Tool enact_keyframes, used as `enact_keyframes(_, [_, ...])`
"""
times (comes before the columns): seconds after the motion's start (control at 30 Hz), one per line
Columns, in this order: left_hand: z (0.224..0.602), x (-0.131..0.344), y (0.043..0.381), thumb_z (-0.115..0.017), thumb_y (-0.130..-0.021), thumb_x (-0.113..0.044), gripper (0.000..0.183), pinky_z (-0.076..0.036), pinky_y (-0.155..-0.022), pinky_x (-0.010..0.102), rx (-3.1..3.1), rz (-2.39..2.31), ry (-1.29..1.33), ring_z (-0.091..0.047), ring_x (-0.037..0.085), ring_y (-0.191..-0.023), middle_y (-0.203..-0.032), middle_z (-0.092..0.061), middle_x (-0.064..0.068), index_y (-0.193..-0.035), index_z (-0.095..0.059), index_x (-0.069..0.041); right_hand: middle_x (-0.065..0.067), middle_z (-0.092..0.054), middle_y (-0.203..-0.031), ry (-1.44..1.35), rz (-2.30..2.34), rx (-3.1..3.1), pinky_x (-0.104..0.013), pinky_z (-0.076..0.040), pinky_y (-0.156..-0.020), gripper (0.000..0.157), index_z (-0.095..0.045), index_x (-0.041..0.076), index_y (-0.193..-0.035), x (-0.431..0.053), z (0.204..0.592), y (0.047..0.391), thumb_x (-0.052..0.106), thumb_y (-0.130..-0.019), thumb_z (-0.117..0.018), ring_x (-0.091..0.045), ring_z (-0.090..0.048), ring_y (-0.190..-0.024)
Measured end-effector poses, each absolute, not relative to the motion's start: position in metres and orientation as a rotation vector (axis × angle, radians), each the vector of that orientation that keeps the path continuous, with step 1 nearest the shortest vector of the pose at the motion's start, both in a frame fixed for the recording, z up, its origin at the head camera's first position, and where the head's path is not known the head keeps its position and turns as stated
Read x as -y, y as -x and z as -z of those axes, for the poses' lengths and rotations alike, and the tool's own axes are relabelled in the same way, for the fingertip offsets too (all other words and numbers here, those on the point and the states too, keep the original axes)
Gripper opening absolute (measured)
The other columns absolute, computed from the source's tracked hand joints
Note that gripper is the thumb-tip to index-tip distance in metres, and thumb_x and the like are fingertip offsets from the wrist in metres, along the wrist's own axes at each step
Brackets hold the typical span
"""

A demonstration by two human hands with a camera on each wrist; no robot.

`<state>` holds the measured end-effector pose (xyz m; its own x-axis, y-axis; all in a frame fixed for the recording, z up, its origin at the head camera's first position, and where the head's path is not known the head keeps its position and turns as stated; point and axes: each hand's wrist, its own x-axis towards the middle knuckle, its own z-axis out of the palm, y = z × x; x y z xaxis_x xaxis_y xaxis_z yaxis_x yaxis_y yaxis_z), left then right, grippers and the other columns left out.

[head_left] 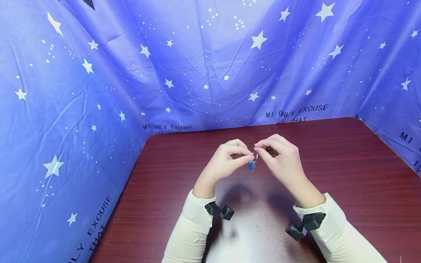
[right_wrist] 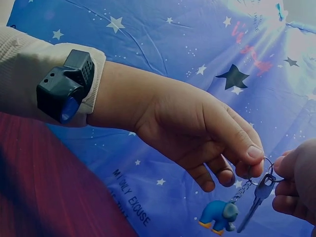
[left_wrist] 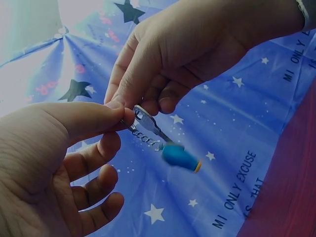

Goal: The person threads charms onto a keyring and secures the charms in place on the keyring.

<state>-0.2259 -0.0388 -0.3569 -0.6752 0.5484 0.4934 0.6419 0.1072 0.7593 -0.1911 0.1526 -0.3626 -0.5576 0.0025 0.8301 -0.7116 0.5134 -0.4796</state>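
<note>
My left hand [head_left: 225, 159] and right hand [head_left: 284, 157] meet fingertip to fingertip above the table. Between them is a thin metal key ring [right_wrist: 269, 165], which the left thumb and index finger pinch on one side and the right fingertips on the other. A silver key [right_wrist: 260, 196] hangs from it, beside a short chain [left_wrist: 143, 137] carrying a blue elephant charm [right_wrist: 219, 215] with yellow feet. In the left wrist view, the charm dangles below both hands and part of the ring is hidden by fingers. The left hand's other fingers are loosely bent.
The dark red wood-grain table [head_left: 171, 168] lies beneath the hands. Blue curtains [head_left: 204, 65] with white stars and printed words stand behind it and at both sides. Each sleeved wrist carries a black camera [head_left: 218, 210].
</note>
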Motion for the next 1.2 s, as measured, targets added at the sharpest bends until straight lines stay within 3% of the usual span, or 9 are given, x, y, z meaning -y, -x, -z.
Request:
enact_keyframes(0.3, [0.3587, 0.039, 0.2279, -0.077, -0.088, -0.005, 0.003, -0.054, -0.068, 0.036, 2.259, 1.624, 1.225, -0.058, 0.008, -0.079, -0.087, -0.064, 0.004, -0.09, -0.078, -0.003, 0.002, -0.07, -0.085, -0.588, -1.108, 1.933, -0.01, -0.047, -0.061, 0.02, -0.077, 0.007, -0.087, -0.1538, 0.362, 0.1915, -0.009, -0.077, -0.082, -0.003, -0.058, -0.067])
enact_keyframes(0.67, [0.3594, 0.0415, 0.231, -0.076, -0.089, -0.004, 0.003, -0.051, -0.067, 0.027, 2.201, 1.662, 1.221, -0.056, 0.008, -0.078, -0.087, -0.064, 0.006, -0.089, -0.077, -0.001, -0.001, -0.07, -0.085, -0.574, -1.226, 1.995, -0.011, -0.046, -0.059, 0.016, -0.077, 0.006, -0.089, -0.1557, 0.365, 0.1935, -0.006, -0.079, -0.083, -0.005, -0.058, -0.064])
enact_keyframes(0.93, [0.3587, 0.0413, 0.232, -0.074, -0.086, 0.006, 0.005, -0.048, -0.066, 0.022, 2.139, 1.713, 1.208, -0.055, 0.008, -0.077, -0.086, -0.064, 0.012, -0.088, -0.076, 0.002, 0.001, -0.069, -0.086, -0.571, -1.347, 2.082, -0.016, -0.047, -0.056, 0.015, -0.076, 0.009, -0.093, -0.1594, 0.366, 0.1971, -0.003, -0.084, -0.079, -0.008, -0.058, -0.063])
enact_keyframes(1.2, [0.3559, 0.0415, 0.2291, -0.069, -0.085, 0.014, 0.005, -0.044, -0.065, 0.021, 2.069, 1.843, 1.196, -0.054, 0.007, -0.081, -0.087, -0.062, 0.018, -0.088, -0.072, 0.011, -0.001, -0.069, -0.083, -0.603, -1.689, 2.187, -0.023, -0.054, -0.059, 0.007, -0.072, 0.001, -0.099, -0.1618, 0.37, 0.1987, -0.001, -0.092, -0.071, -0.009, -0.063, -0.066])
